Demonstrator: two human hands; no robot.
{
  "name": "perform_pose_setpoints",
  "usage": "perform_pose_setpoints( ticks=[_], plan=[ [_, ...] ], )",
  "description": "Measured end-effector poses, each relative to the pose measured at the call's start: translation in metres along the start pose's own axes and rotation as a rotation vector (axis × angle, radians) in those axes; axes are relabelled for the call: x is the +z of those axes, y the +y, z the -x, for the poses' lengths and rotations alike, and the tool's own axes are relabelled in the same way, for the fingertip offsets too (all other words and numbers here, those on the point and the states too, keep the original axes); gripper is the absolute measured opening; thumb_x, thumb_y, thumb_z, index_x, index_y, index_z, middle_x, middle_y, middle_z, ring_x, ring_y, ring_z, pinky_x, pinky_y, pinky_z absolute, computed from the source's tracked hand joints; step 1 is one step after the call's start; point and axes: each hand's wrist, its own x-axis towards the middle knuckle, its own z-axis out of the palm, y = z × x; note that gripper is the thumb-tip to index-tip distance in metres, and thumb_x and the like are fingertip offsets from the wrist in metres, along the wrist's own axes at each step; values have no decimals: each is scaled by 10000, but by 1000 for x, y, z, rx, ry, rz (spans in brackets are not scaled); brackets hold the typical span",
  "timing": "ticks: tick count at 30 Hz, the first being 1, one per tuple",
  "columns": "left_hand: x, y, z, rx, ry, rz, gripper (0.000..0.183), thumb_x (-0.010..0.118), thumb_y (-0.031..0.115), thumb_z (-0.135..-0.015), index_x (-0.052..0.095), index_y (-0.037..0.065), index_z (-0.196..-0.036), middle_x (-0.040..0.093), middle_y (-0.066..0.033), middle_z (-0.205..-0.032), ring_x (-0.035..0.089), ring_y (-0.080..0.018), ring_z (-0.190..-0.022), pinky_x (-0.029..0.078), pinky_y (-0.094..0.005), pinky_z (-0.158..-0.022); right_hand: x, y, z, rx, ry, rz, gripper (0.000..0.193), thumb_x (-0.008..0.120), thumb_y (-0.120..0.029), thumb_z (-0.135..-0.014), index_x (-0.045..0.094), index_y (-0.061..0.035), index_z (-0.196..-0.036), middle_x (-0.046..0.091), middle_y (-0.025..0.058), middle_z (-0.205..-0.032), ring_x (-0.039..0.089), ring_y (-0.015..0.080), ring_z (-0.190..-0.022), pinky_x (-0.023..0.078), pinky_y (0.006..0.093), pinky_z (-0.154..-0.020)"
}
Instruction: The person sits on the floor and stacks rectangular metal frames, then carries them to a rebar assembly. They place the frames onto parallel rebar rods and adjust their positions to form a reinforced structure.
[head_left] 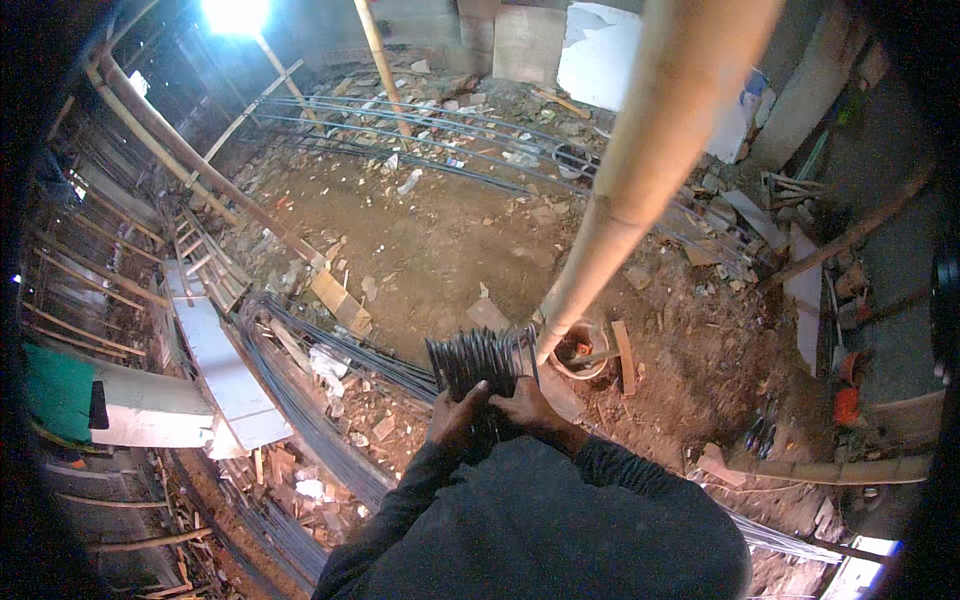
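In front of my body I hold a bundle of dark steel rebar stirrups point(470, 362), stacked tightly side by side. My left hand point(455, 415) is closed on the near left part of the bundle. Close beside it, my right hand point(532, 408) grips the right part, its thumb near the left thumb. The lower part of the stirrups is hidden behind my hands and body. Just right of the bundle stands a thick bamboo pole point(650, 150), with a white bucket point(598, 374) at its foot.
Long steel bars point(330, 450) lie in a bundle on the left, and more thin bars point(440, 125) stretch across the far side. A pale board point(225, 350) rests at the left. Rubble and broken tiles point(340, 300) litter the dirt floor. A bright lamp point(235, 14) shines at the far left.
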Motion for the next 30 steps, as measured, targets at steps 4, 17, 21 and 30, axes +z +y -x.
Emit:
perform_pose_setpoints(
  ticks=[4,17,21,30],
  plan=[
    [-44,34,-36,-104,-27,-133,316,777,283,-976,722,21,-1144,738,-29,-956,670,-139,-792,554,-315,-704,26,-47,-31,-53,74,39,426,875,-324,-790,721,48,-928,707,154,-756,664,274,-668,517,462,-631],
    [-156,135,-162,-127,-19,-82,227,750,253,-999,714,29,-1009,722,-24,-890,653,-129,-765,533,-305,-678,85,-224,-151,4,57,-228,429,826,-290,-873,730,51,-1114,766,150,-953,703,197,-848,562,399,-803],
    [-153,152,-201,-114,-98,-126,222,748,254,-1002,721,35,-992,713,-13,-874,626,-113,-740,512,-298,-648,65,-233,-169,213,113,69,358,820,-202,-864,731,58,-1094,762,105,-933,689,188,-824,558,388,-780],
    [-101,137,-343,-131,-173,-62,209,740,244,-1014,742,42,-957,715,-13,-863,634,-106,-736,494,-300,-624,34,-135,-285,-98,617,14,345,808,-223,-868,722,47,-1065,734,80,-895,671,176,-842,541,389,-798]
  ],
)
